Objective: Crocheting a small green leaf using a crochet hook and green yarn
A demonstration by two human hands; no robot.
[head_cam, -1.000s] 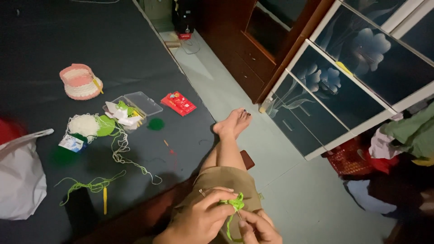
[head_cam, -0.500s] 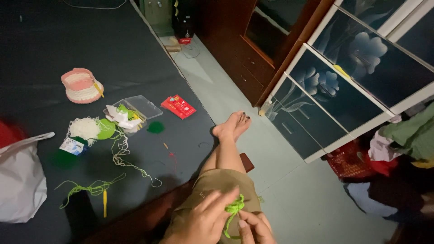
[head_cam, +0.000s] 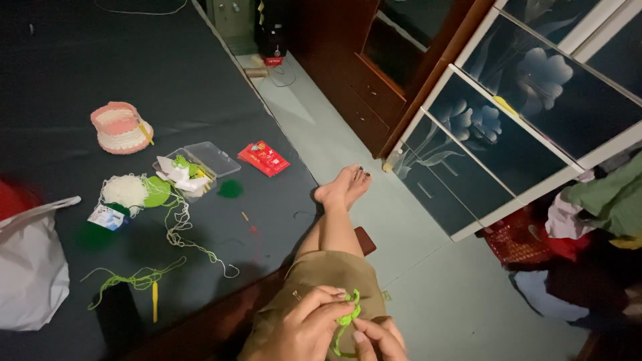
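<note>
At the bottom of the head view both my hands work above my knee. My left hand pinches a small bright green crochet piece from the left. My right hand holds the same piece from below right, fingers closed on its yarn tail. My bare leg stretches out over the pale floor, foot beside the dark mat.
On the mat lie a pink-and-white crocheted basket, a clear plastic box, a red packet, white and green yarn, a yellow crochet hook and a white plastic bag. A glass-door cabinet stands right.
The view has shifted slightly. My fingers have turned the green piece a little; both hands stay at my knee.
</note>
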